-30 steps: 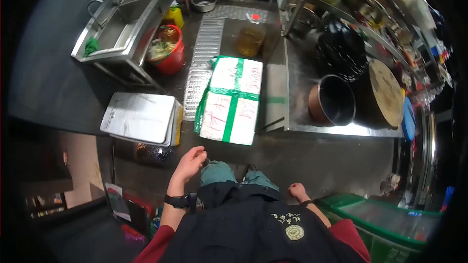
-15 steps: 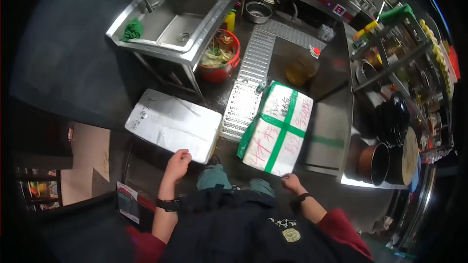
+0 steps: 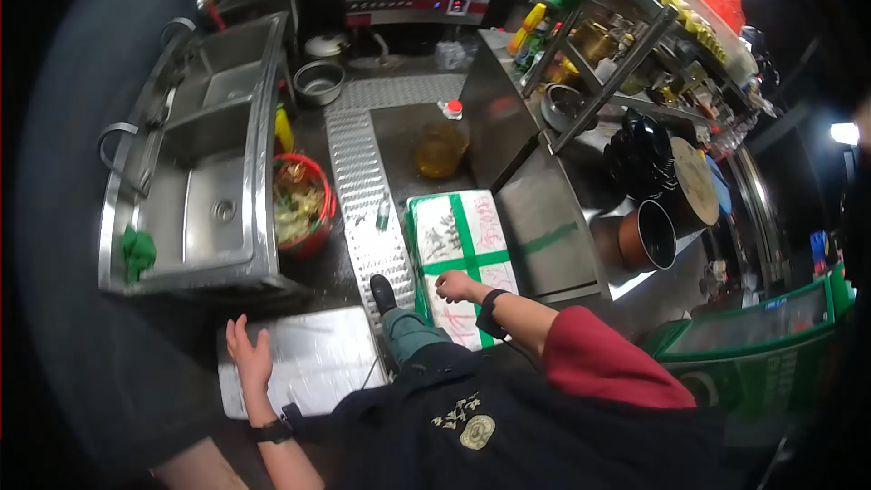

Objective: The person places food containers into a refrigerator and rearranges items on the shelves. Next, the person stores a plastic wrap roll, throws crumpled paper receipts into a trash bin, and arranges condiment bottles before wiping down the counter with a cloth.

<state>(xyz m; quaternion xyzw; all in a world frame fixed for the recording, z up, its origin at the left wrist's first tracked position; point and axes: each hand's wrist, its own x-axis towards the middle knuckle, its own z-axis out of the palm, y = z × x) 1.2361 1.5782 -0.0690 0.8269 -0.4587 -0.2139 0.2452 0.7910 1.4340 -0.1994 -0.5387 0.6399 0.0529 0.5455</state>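
Observation:
My left hand (image 3: 250, 354) hangs above a white foam box (image 3: 319, 345) on the floor, its fingers spread and holding nothing. Over a second white foam box (image 3: 439, 238), bound with green tape and marked with red and dark handwriting, is my right hand (image 3: 455, 287). Its fingers are curled in with nothing visible in them. Whether that hand touches the lid I cannot tell. My foot (image 3: 383, 293) in a dark shoe is on the metal floor grating (image 3: 363, 172) between the two boxes.
A steel double sink (image 3: 200, 200) with a green cloth (image 3: 138, 252) stands left, beside a red bucket (image 3: 324, 227) of scraps. Ahead is a jug of yellowish liquid (image 3: 439, 152) with a red cap. The steel counter (image 3: 626, 277) at right carries a pot (image 3: 649, 234) and black bags (image 3: 642, 159).
My view has turned right and I have moved forward, with one foot now on the grating. My left hand has opened its fingers. My right hand has come over the green-taped box.

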